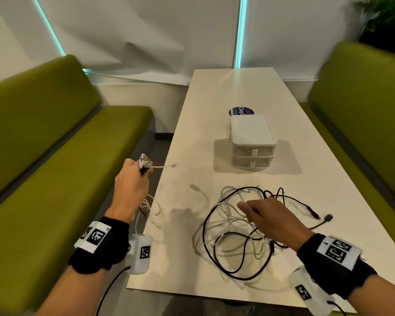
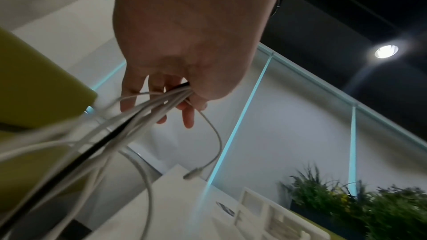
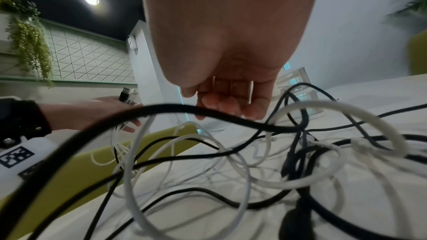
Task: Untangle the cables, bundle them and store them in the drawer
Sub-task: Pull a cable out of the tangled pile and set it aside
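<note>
while your left hand [image 1: 132, 185] clutches several cable ends at centre left, your right hand [image 1: 271, 218], fingers loose, hovers over the tangled cables [image 1: 235, 233] at lower centre; pulling may tighten knots.

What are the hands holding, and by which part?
Left hand grips several cable ends, just below the connectors, black and white together. Right hand holds nothing; it hovers above the tangle.
</note>
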A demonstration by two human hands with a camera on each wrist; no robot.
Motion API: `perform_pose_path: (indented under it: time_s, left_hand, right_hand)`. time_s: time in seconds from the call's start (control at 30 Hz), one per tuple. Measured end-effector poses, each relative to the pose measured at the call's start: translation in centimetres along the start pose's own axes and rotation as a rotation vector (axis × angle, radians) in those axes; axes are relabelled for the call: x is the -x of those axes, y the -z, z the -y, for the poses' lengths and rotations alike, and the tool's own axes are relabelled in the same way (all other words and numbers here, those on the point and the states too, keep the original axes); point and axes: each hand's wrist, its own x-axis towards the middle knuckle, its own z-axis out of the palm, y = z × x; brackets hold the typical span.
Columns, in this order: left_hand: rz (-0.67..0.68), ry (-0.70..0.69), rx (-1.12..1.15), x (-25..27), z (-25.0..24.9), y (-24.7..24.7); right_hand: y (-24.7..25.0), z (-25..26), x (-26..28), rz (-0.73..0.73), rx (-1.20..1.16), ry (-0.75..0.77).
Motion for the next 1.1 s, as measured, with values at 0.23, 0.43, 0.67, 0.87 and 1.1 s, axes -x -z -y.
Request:
perform_pose_path:
  time_s: [0.23, 0.43, 0.67, 0.87, 1.1]
  left_hand:
    - [-0.090, 0.104, 0.027, -1.1, 3.4, 2.1]
    - [-0.105, 0.129, 0.015, -1.5, 6.0, 2.1]
    - [0.305, 0.086, 0.704, 0.2, 1.9, 0.9]
    - [0.243, 0.032, 0.947, 0.6, -1.2, 2.1]
    - [0.242, 0.017, 0.997, 1.0, 0.0, 3.5]
  right_hand:
    - [-0.6, 1.8, -1.5, 0.000, 0.058, 0.081]
    - [-1.2, 2.0, -2.1, 0.014, 0.049, 0.077]
    - [-0.1, 1.8, -1.8, -0.047, 0.045, 0.049]
    - [0.1, 5.7, -2.3, -0.116, 0.059, 0.203]
    - [-3.2, 15.0, -6.1, 0.161, -0.006, 0.301]
